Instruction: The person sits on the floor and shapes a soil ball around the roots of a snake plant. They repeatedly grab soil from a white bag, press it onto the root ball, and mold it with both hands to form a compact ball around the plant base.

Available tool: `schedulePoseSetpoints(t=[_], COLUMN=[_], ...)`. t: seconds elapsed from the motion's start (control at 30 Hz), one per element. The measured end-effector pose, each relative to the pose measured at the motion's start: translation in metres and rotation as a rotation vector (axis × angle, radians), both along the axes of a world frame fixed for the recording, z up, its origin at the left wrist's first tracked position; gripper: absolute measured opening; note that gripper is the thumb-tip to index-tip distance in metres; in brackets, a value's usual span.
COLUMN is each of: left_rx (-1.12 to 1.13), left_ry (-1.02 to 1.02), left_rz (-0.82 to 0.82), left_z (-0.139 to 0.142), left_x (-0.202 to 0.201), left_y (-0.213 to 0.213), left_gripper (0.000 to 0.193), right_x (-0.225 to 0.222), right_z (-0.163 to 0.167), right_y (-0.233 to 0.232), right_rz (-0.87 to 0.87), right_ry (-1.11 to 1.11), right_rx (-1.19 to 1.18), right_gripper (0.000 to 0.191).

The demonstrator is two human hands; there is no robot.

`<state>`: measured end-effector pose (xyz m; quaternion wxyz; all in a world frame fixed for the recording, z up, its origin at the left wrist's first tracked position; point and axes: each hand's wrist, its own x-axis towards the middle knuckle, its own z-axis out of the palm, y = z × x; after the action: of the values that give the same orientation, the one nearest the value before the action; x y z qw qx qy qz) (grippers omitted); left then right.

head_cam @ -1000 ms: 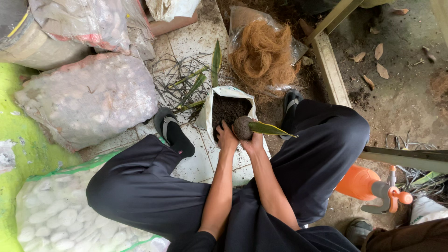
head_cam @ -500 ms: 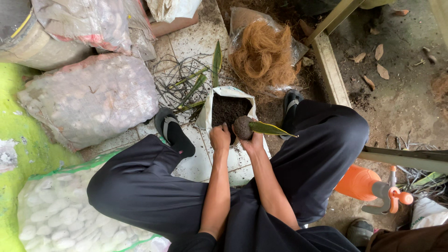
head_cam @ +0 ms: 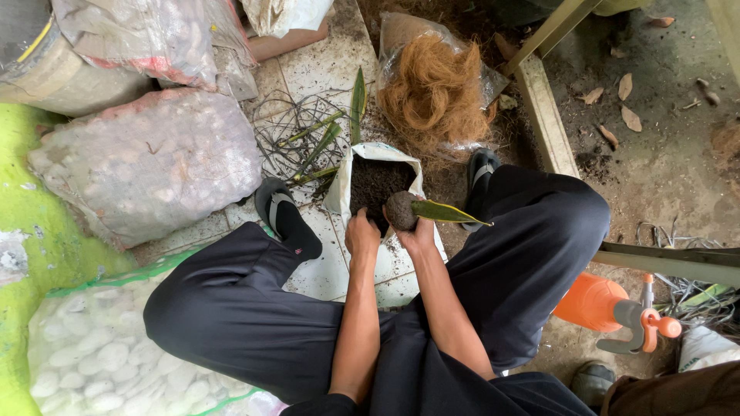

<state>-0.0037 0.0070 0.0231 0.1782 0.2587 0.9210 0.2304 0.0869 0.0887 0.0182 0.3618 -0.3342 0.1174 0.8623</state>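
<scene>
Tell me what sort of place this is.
Probably a garden potting corner: an open soil bag, a heap of coconut fibre, sacks of white pebbles, and a soil ball with a leaf in the right hand.

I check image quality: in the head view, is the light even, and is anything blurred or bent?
Head view: soft, even daylight, no glare; the soil ball in the right hand is sharp; the wide lens bends the edges, so the orange sprayer looks stretched.
</scene>
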Motion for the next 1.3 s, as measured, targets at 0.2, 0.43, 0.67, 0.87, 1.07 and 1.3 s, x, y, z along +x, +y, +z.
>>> schedulePoseSetpoints(t=[0.2, 0.43, 0.67, 0.87, 1.07, 1.3], left_rx=[-0.261, -0.337, -0.169, 0.138, -0.135, -0.250], left_ry=[-0.293, -0.395, -0.112, 0.036, -0.247, -0.522], left_rz=[-0.240, -0.411, -0.305, -0.427, -0.531, -0.461], left_z=[-0.003, 0.000, -0.009, -0.013, -0.012, 0.005], left_x=[-0.009, -0.008, 0.005, 0.019, 0.019, 0.000], left_y=[-0.004, -0.005, -0.004, 0.004, 0.006, 0.008], left_gripper=[0.035, 0.062, 0.023, 0.020, 0.017, 0.034], right_x=[0.001, 0.001, 0.002, 0.007, 0.005, 0.006], right_z=[-0.001, -0.003, -0.004, -0.004, -0.002, -0.006], right_y=[0.000, 0.001, 0.002, 0.006, 0.006, 0.006], right_rz=[0.006, 0.005, -0.025, -0.100, -0.127, -0.116], right_ry=[0.013, 0.027, 0.034, 0.060, 0.063, 0.051], right_rx=[0.030, 0.028, 0.042, 0.125, 0.086, 0.077], right_gripper=[0.029, 0.030, 0.030, 0.031, 0.030, 0.030])
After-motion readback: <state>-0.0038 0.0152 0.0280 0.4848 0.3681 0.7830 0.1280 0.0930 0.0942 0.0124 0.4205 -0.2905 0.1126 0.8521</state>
